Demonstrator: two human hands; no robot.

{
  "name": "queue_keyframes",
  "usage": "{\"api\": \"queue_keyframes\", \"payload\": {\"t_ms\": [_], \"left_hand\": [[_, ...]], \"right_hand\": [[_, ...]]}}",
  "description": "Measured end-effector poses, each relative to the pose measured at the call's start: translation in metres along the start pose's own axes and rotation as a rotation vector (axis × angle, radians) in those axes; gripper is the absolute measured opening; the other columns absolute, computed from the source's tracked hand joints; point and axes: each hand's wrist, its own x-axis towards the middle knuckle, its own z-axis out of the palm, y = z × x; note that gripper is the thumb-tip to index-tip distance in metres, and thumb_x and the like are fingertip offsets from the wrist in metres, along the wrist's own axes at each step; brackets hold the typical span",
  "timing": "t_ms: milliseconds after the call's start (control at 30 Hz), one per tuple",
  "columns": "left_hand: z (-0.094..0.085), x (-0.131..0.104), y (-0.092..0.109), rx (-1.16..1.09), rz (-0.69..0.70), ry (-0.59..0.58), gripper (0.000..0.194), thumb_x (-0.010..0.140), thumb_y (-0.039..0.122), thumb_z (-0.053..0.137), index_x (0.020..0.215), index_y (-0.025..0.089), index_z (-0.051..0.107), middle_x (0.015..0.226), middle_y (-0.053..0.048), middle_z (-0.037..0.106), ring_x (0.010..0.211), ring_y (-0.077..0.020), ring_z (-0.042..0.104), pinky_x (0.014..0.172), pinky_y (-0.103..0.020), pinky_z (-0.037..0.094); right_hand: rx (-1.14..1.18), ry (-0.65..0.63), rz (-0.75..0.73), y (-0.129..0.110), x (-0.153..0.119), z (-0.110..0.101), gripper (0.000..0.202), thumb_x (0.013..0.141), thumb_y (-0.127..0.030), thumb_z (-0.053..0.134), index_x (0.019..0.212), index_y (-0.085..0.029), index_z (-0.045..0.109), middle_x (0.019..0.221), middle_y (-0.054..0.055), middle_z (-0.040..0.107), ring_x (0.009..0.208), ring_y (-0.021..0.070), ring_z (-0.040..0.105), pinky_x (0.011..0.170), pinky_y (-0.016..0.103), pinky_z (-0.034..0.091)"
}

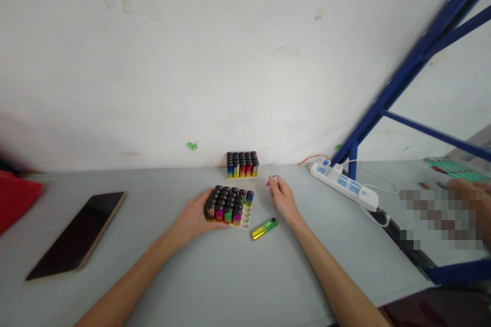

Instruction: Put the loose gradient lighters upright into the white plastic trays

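Note:
My left hand [194,217] is closed around the left side of a white tray [245,218] of black-topped lighters [229,203]. These lighters stand upright in rows, with bodies in several colours. Along the tray's right side, bare slots show, and a blue-and-yellow lighter [249,198] stands at the far end of that column. To the right of the tray, my right hand [283,196] is closed, and a small metallic and dark tip like a lighter's head [275,178] peeks out at its fingers; the rest is hidden. Below it a yellow-green lighter [264,228] lies on its side.
Another block of upright lighters [242,165] stands by the wall. A dark tablet-like device [79,232] and a red item [17,199] lie left. At right are a power strip [341,182], a blue metal frame [368,117] and another person's hand [470,194], partly pixelated.

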Motion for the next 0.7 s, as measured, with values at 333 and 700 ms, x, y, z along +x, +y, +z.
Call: {"api": "queue_keyframes", "payload": {"t_ms": [333, 700], "left_hand": [[0.001, -0.002, 0.009, 0.072, -0.01, 0.063, 0.089, 0.066, 0.061, 0.101, 0.142, 0.024, 0.075, 0.148, -0.015, 0.085, 0.135, -0.0458, 0.082, 0.124, -0.057, 0.066], [0.001, -0.001, 0.009, 0.072, 0.006, 0.068, 0.089, 0.064, 0.063, 0.102, 0.141, 0.025, 0.076, 0.146, -0.015, 0.085, 0.136, -0.0452, 0.082, 0.124, -0.058, 0.065]], "right_hand": [[-0.135, 0.099, -0.012, -0.025, -0.027, 0.006, 0.055, 0.096, -0.068, 0.052, 0.061, -0.031, 0.03, 0.058, -0.006, 0.031, 0.058, 0.0133, 0.03, 0.058, 0.032, 0.023], [-0.153, -0.105, -0.118, -0.047, -0.038, 0.004, 0.043, 0.11, -0.064, 0.048, 0.084, -0.03, 0.043, 0.067, -0.007, 0.049, 0.062, 0.0158, 0.044, 0.063, 0.03, 0.035]]}}
